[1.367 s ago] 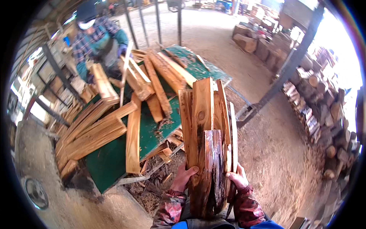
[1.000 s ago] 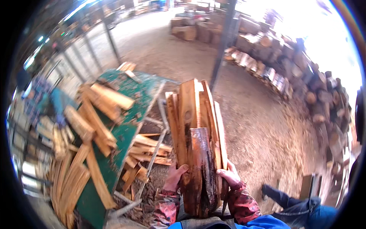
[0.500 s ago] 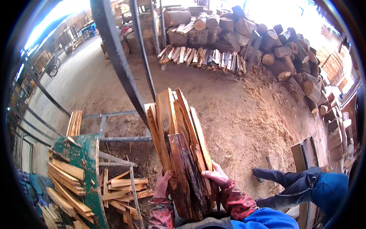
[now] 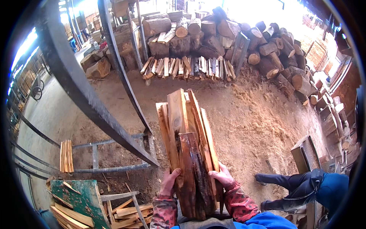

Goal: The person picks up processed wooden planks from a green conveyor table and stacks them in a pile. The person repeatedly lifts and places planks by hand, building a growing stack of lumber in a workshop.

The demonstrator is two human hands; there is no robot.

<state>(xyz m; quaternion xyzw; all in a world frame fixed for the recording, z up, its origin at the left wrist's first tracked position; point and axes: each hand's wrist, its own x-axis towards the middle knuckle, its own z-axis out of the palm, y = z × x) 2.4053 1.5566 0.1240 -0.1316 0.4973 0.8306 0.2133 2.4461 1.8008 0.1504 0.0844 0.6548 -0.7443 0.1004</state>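
Observation:
A bundle of split firewood stands lengthwise before me, its far ends pointing away; one dark, bark-covered piece lies on top of paler ones. My left hand clasps its left side with the thumb on the wood. On the opposite side, my right hand presses in, thumb also showing. Fingers beneath the bundle are hidden. The near end of the wood reaches close to my body.
A metal frame with tall posts stands left, holding a few split sticks. Nearer are a green board and loose split wood. A person is at right. Beyond lie a row of split wood and piled logs.
My view has swung left, and the metal frame appears nearer. The firewood bundle stays between both hands. The green board and loose wood have slid lower in view.

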